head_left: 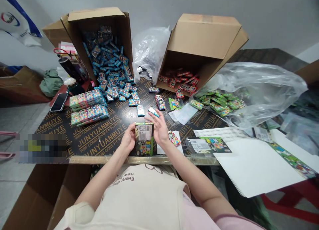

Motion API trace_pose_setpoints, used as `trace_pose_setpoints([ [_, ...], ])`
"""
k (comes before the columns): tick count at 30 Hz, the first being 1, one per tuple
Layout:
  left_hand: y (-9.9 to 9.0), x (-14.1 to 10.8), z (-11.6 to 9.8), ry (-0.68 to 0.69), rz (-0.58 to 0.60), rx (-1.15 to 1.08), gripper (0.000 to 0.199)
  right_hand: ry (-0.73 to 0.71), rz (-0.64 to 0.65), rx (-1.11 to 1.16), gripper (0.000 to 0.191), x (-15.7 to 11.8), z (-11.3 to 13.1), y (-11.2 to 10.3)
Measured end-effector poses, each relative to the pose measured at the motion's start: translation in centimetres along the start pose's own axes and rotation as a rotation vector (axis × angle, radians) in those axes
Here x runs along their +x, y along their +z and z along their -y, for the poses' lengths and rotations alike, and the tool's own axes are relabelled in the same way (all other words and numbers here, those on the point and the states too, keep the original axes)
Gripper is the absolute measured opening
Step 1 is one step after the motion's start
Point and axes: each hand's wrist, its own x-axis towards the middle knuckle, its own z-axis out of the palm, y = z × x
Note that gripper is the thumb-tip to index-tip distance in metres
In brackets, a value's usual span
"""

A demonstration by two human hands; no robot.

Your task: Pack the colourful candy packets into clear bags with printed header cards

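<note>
Near the table's front edge, my left hand (129,137) grips the left side of a dark box with green edges (144,142), which shows a pale label. My right hand (159,126) is at the box's upper right, its fingertips closed on a small blue and white box (153,111). Just beyond my hands lie another small white and blue box (140,111) and a dark red small box (160,102). A red patterned packet (174,138) rests on white card beside my right wrist, partly covered by it.
Behind stand a carton of blue boxes (130,34) and a carton of red boxes (204,37). Stacked packs (89,113) and a phone (59,102) lie left. To the right are a plastic bag with green packets (264,90) and white sheets (259,170).
</note>
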Motion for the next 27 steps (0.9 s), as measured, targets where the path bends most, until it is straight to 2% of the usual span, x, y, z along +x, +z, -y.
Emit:
trace_pose_setpoints([
  [2,0.0,0.3,-0.7,-0.025,0.028,0.058,0.032,0.077,-0.007,0.076,0.053,-0.1,0.3,-0.4],
  [4,0.1,0.4,-1.3,0.002,0.052,0.088,0.024,0.158,0.02,0.053,0.059,-0.1,0.4,-0.8],
  [5,0.2,0.4,-1.7,0.03,0.054,0.087,0.022,0.195,0.034,0.009,0.057,-0.1,0.5,-0.9],
  [7,0.3,0.3,-2.5,0.149,0.051,0.135,0.018,0.223,0.045,-0.124,0.043,0.0,0.6,-1.2],
  [10,0.2,0.0,-3.5,0.417,0.089,0.395,0.01,0.047,0.034,-0.357,0.027,0.1,0.7,-1.7],
  [12,0.1,0.1,-4.2,0.518,0.128,0.57,0.014,-0.105,0.053,-0.461,0.023,0.0,0.8,-2.1],
  [15,0.0,0.4,-4.9,0.461,0.153,0.623,0.021,-0.167,0.067,-0.518,0.022,-0.1,1.1,-2.3],
  [18,0.1,1.0,-5.6,0.359,0.196,0.61,0.028,-0.127,0.077,-0.529,0.023,0.1,1.3,-2.1],
  [21,0.3,1.4,-6.0,0.329,0.231,0.634,0.024,-0.09,0.134,-0.564,0.026,0.4,1.7,-1.8],
  [24,0.4,1.4,-6.2,0.403,0.254,0.755,0.015,-0.109,0.177,-0.628,0.025,0.7,2.2,-1.9],
  [27,0.4,0.8,-6.2,0.606,0.316,0.945,0.007,-0.124,0.243,-0.689,0.023,0.6,2.8,-2.2],
])
